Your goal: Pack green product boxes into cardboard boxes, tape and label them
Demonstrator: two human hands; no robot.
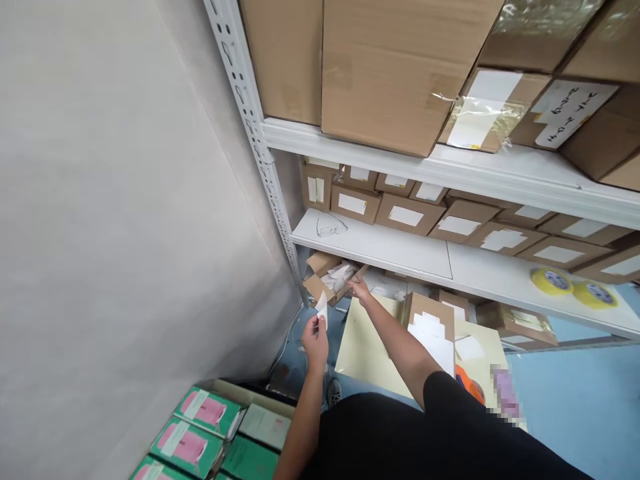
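My left hand (315, 341) is raised in front of the shelf, its fingers closed on a small white paper slip (322, 305) that points upward. Just beyond it, an open cardboard box (320, 289) sits below the middle shelf with its flaps spread. Crumpled white papers (340, 275) lie inside that box. My right hand (359, 288) is at the box's right side, fingers closed around the edge of its flap; part of the grip is too small to make out.
A cream table (367, 347) carries a carton (430, 310) and an orange tape dispenser (470, 385). Glasses (331, 230) and yellow tape rolls (551, 281) rest on the white shelf (395, 248). Green boxes (193, 440) stand lower left, beside the wall (125, 233).
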